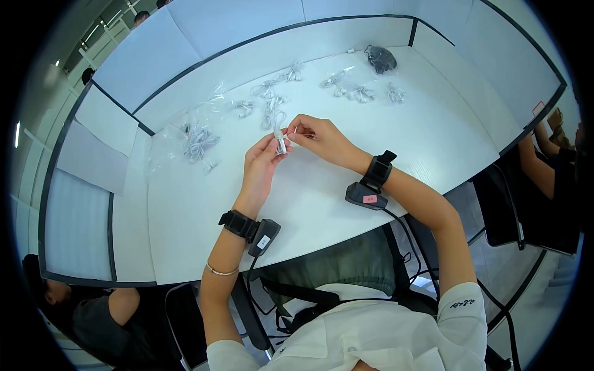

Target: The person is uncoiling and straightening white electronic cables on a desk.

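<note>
Upright over the middle of the desk, a coiled white cable (280,143) is bundled, with its loop pointing away from me. My left hand (262,159) is closed around its lower part, fingers and thumb pressing from both sides. Close against the bundle's right side, my right hand (317,136) pinches a thin white strand, whose kind is too small to make out. Just beyond the hands lie more bundled white cables (270,105), with another small bundle (244,109) to their left.
A clear plastic bag with white cables (201,142) lies at the left. Further bundles (362,94) and a black mesh-like bundle (380,59) sit at the back right. Low white partitions (278,46) edge the desk (371,247). People sit at both sides. Wrist devices trail black cords (402,222).
</note>
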Action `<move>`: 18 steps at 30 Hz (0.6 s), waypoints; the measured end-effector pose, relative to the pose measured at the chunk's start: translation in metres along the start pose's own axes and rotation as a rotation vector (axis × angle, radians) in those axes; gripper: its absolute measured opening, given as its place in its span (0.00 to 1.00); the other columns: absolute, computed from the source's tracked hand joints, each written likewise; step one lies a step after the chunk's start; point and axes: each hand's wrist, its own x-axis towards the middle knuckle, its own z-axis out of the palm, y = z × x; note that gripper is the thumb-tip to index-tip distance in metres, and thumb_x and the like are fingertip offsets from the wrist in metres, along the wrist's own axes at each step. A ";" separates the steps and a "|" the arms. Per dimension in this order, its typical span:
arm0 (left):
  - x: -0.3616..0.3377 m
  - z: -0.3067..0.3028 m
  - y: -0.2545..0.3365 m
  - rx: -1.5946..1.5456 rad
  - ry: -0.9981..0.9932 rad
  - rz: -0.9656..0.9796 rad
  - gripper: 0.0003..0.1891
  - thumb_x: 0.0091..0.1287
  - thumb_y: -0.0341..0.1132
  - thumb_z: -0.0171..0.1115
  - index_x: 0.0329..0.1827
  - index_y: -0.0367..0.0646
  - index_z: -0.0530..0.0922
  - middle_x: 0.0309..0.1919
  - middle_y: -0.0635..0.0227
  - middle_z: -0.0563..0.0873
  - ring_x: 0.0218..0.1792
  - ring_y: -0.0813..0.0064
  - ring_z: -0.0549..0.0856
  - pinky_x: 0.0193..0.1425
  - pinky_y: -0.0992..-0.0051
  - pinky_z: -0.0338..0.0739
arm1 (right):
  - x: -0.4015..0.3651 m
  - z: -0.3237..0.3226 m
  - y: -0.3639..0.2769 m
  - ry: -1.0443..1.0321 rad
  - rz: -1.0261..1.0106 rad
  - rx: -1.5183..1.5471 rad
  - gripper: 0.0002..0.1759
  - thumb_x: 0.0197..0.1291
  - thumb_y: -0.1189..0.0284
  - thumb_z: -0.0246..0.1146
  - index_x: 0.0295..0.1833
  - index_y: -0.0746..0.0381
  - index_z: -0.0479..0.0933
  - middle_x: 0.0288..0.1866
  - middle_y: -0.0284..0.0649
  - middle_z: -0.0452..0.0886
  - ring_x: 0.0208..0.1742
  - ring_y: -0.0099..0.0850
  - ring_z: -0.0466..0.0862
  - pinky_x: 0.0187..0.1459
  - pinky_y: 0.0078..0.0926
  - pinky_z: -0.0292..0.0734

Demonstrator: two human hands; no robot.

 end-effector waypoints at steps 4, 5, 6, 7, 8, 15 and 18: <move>-0.002 0.003 0.004 0.006 0.008 -0.024 0.17 0.71 0.34 0.46 0.57 0.32 0.72 0.39 0.67 0.82 0.42 0.78 0.80 0.51 0.78 0.71 | 0.000 0.003 0.003 0.031 -0.041 -0.012 0.05 0.61 0.75 0.57 0.38 0.66 0.71 0.22 0.35 0.75 0.24 0.21 0.73 0.28 0.20 0.68; -0.002 0.004 0.004 0.000 0.018 -0.036 0.17 0.70 0.33 0.45 0.57 0.31 0.72 0.38 0.67 0.82 0.41 0.78 0.80 0.50 0.78 0.72 | 0.000 0.003 0.003 0.032 -0.038 -0.013 0.05 0.60 0.75 0.58 0.37 0.66 0.71 0.22 0.36 0.76 0.24 0.21 0.74 0.28 0.20 0.69; -0.002 0.004 0.003 -0.007 0.028 -0.047 0.17 0.70 0.32 0.45 0.57 0.31 0.72 0.37 0.68 0.82 0.40 0.79 0.79 0.50 0.78 0.72 | 0.000 0.004 0.003 0.032 -0.028 -0.017 0.06 0.60 0.74 0.58 0.37 0.66 0.72 0.22 0.36 0.76 0.24 0.22 0.74 0.28 0.20 0.69; -0.002 0.004 0.003 -0.011 0.033 -0.044 0.17 0.69 0.32 0.44 0.56 0.31 0.72 0.35 0.68 0.81 0.38 0.79 0.78 0.48 0.78 0.72 | -0.001 0.005 0.002 0.032 -0.019 -0.021 0.06 0.59 0.73 0.59 0.37 0.66 0.72 0.22 0.37 0.77 0.24 0.23 0.75 0.28 0.21 0.70; -0.001 0.004 0.002 -0.014 0.037 -0.041 0.17 0.69 0.31 0.43 0.55 0.31 0.73 0.33 0.69 0.80 0.36 0.80 0.77 0.47 0.77 0.71 | -0.001 0.006 0.002 0.033 -0.009 -0.024 0.07 0.59 0.72 0.59 0.37 0.65 0.72 0.23 0.38 0.77 0.24 0.24 0.76 0.28 0.22 0.70; 0.003 0.000 -0.008 -0.141 0.046 -0.027 0.15 0.64 0.31 0.41 0.47 0.35 0.72 0.23 0.75 0.69 0.24 0.84 0.64 0.34 0.79 0.63 | -0.004 0.005 -0.016 -0.034 0.068 -0.240 0.08 0.59 0.70 0.60 0.37 0.63 0.72 0.21 0.35 0.76 0.22 0.23 0.73 0.29 0.21 0.69; 0.001 0.006 -0.005 -0.191 0.072 -0.031 0.13 0.65 0.33 0.41 0.46 0.36 0.71 0.23 0.77 0.66 0.24 0.85 0.63 0.34 0.79 0.62 | -0.004 0.006 -0.011 -0.022 0.056 -0.241 0.08 0.59 0.69 0.61 0.37 0.62 0.72 0.21 0.36 0.77 0.23 0.25 0.75 0.31 0.22 0.71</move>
